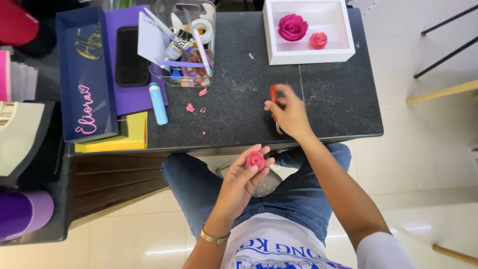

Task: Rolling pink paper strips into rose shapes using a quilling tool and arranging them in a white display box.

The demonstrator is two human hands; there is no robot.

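just off the table edge (pixel 224 145): left hand (pixel 244 179), pink rose (pixel 255 160)

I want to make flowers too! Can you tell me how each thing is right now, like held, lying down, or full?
Left hand: holding the small pink rose.
Small pink rose: rolled up, pinched in fingertips.
Right hand: on the red-handled tool, blurred.
Red-handled tool: gripped at the table.
White tray: holds two finished roses.
Blue tube: lying flat, capped.
Clear box: full of supplies.
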